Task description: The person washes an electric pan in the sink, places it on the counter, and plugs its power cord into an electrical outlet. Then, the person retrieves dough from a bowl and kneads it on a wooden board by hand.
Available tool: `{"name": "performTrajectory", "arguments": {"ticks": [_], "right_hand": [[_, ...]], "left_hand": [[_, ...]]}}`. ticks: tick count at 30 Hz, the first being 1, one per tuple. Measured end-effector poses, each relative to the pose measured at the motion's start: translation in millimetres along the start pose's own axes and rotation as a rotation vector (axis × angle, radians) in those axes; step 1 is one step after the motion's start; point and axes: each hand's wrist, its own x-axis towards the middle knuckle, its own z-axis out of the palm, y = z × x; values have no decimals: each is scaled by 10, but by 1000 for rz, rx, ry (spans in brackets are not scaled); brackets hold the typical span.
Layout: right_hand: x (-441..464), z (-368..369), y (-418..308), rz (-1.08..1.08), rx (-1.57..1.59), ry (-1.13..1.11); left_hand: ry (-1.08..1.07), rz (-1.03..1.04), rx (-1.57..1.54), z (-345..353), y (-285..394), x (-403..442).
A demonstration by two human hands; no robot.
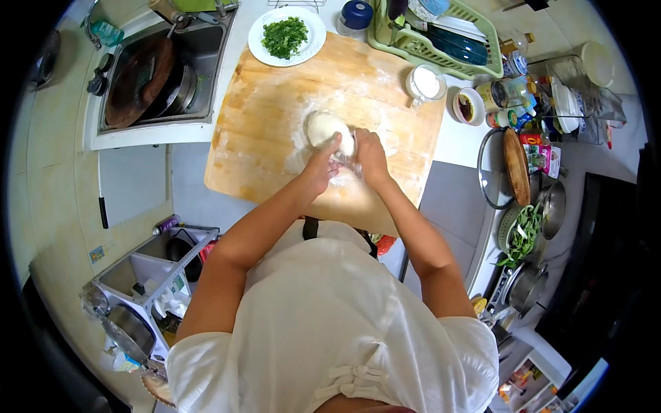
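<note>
A smooth white lump of dough (325,129) lies on a floured wooden board (268,117), a little right of its middle. My left hand (322,162) touches the near side of the dough, its thumb raised against it and its other fingers apart below. Against the right side of the dough is my right hand (370,157), with its fingers bent downward; whether they pinch any dough is hidden. White flour is spread on the board around both hands.
Behind the board stand a plate of chopped greens (286,37), a blue-lidded jar (356,15) and a green dish rack (441,48). A glass cup of flour (425,84) and a sauce bowl (469,107) are at the right. The sink (206,69) is at the left.
</note>
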Motion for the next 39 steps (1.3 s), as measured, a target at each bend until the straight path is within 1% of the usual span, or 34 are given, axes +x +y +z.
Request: {"name": "performTrajectory", "arguments": {"ticks": [1,3,4,6,8,9,10,12,13,14,17,20,23,26,29,32,33,36,37,39], "right_hand": [[-69,-28,-65,-39,43,9],[-141,-117,-210,-62,179,-100],[-184,-145,-262,-73,247,-153],[-259,-206,-230,-87,489,-136],[-295,-368,-181,-58,692,-101],[-287,-436,-194,-35,444,16],[-265,-516,-210,-146,181,76],[-189,-627,-231,-364,-344,197],[-160,-608,-223,-369,-444,146],[-112,-602,-223,-447,-486,124],[45,-649,-245,-669,-589,55],[106,-619,-219,-817,-547,-45],[171,-631,-290,-880,-632,-1],[201,-585,-290,-726,-736,3],[226,-572,-267,-419,-566,-185],[277,-588,-214,-170,-296,-375],[310,-556,-100,-102,-90,-464],[181,-402,129,431,1018,-698],[95,-487,16,548,1252,-744],[40,-498,25,514,1575,-828]], "left_hand": [[-104,65,-71,-11,-12,-17],[-317,199,-204,-27,-14,-40],[-381,179,-238,-59,6,-56],[-515,136,-302,-167,101,-76],[-569,143,-209,-236,187,-111],[-594,148,-164,-272,231,-125],[-616,151,-121,-290,282,-172],[-636,94,-6,-310,394,-264],[-635,68,74,-310,446,-306],[-633,39,154,-299,488,-347],[-694,89,473,-200,557,-478],[-481,252,869,-127,588,-461],[-431,372,873,70,647,-737],[-534,564,761,52,544,-523],[-57,810,1521,151,548,-463],[174,1425,1726,126,518,-407],[169,1572,1763,98,558,-383],[98,1795,1905,82,740,-418],[136,1845,1837,115,776,-473],[211,1941,1699,189,842,-563]]}}
